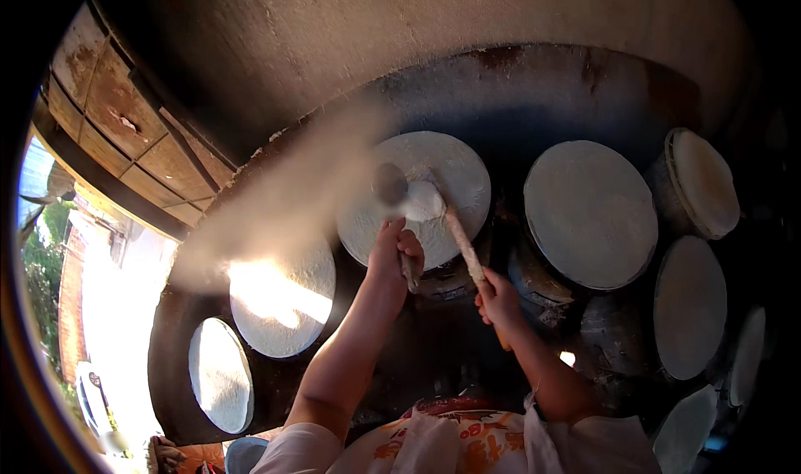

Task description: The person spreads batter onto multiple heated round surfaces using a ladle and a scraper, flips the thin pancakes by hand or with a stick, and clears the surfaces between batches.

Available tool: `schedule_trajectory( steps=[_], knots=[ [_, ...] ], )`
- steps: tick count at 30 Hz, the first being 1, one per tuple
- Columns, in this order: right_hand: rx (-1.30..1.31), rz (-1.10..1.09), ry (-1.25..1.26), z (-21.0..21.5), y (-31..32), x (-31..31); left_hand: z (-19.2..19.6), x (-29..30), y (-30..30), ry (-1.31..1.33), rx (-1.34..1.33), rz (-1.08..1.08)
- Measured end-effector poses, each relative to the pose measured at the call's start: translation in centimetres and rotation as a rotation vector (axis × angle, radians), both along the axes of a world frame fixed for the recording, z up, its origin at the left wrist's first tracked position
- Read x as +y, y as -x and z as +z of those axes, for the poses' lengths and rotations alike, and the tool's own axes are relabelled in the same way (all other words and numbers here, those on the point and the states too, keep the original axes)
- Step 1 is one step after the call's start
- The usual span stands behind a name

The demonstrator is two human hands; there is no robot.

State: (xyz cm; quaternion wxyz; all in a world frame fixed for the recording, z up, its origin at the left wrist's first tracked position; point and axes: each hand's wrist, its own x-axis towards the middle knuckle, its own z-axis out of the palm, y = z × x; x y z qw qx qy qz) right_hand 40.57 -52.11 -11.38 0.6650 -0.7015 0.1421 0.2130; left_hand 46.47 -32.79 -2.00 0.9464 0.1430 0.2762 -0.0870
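Observation:
My left hand (390,253) is closed round the short handle of a ladle-like tool, whose dark round end (390,184) is over a round white-coated griddle (463,167). My right hand (499,299) grips a long pale wooden stick (465,244), slanting up and left over the same griddle. Where the two tools meet, a smooth white rounded piece (424,201) shows; which tool it belongs to, I cannot tell. The stick's far end looks coated in something pale and lies low over the white layer. Both hands are at the griddle's near edge.
More round white-topped griddles stand in an arc: one sunlit (279,303) and one farther left (219,375), a large one (591,215) on the right, and several beyond it. Steam drifts over the left side. A dark curved wall (551,78) rises behind them.

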Motion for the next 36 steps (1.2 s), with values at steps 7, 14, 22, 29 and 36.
schedule_trajectory(
  steps=[7, 14, 22, 29, 36],
  knots=[
    [-0.794, 0.291, 0.544, 3.7, -1.9, 3.1, -1.2, -1.3, 2.4, 0.882, -0.275, 0.124],
    [-0.577, 0.48, 0.539, 2.7, -6.1, 0.7, 4.2, 0.0, 9.8, 1.039, -0.579, 0.162],
    [-0.693, 0.41, 0.659, 1.2, -9.7, 0.0, 6.5, 8.8, 33.6, 0.633, -0.666, 0.282],
    [-0.04, 0.661, 0.084, 0.8, 16.7, 2.0, 1.0, 14.7, 59.3, 0.201, -0.127, 0.997],
    [-0.994, 0.699, 0.323, 1.4, 20.6, 21.4, -13.2, 22.1, 59.1, -0.212, 0.852, 0.885]
  ],
)
